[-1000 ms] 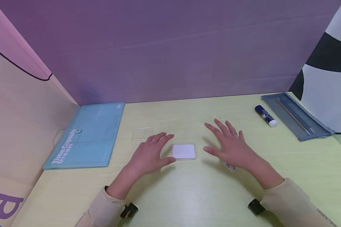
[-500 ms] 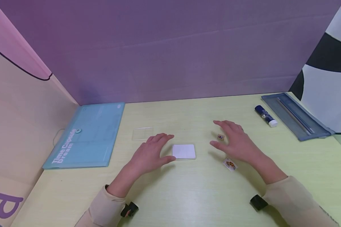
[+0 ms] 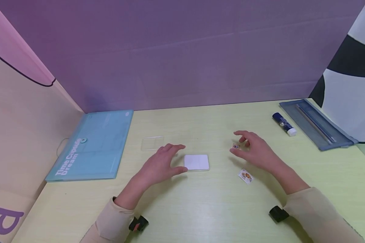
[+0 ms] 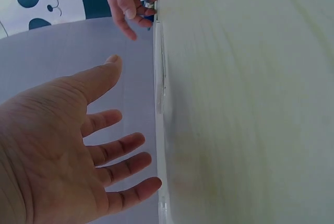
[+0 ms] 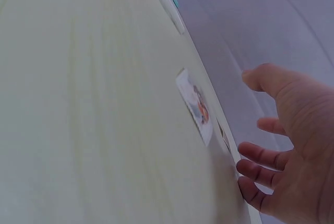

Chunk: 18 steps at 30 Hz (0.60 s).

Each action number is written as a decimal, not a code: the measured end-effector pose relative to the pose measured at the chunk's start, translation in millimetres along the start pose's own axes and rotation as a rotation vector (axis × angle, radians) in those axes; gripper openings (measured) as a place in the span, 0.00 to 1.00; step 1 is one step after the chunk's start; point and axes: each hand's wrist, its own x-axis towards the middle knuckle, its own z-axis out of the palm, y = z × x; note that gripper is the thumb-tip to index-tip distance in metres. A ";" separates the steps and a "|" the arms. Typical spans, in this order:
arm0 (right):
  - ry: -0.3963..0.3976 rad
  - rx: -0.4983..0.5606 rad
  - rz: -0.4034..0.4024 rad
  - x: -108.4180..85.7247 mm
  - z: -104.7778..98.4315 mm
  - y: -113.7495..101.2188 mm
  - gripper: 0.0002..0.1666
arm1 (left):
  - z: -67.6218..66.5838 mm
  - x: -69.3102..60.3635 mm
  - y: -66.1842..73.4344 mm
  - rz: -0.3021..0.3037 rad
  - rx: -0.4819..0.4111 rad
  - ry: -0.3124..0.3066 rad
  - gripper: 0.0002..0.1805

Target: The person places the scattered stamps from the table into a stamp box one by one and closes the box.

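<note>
Presently, small picture piece: on the bench, seen in the gap between thumb and forefinger of the right hand; almost square, so no clear long axis.
Right fingers: part-bent, held off from the thumb, pinching nothing.
Nearer hand: the right; the left hand is well apart, fingers loosely spread, thumb tip over the near left corner of the white card, contact uncertain.
Oblong picture piece: closer to the bench's near edge, long axis slanting from far left toward near right.
Count: two picture pieces, one white card, one clear frame, one blue folder along the left edge, one glue stick and one mesh pouch toward the far right corner.
</note>
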 end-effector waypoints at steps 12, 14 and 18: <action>0.016 0.067 0.038 1.8 0.8 10.7 0.31 | 5.9 8.6 -8.9 -0.017 -0.152 -0.047 0.38; 0.012 0.080 0.041 1.9 1.5 11.6 0.31 | 8.4 10.6 -10.7 -0.012 -0.172 -0.042 0.37; 0.016 0.093 0.040 2.4 3.5 13.7 0.30 | 12.9 13.6 -13.7 -0.009 -0.209 -0.030 0.37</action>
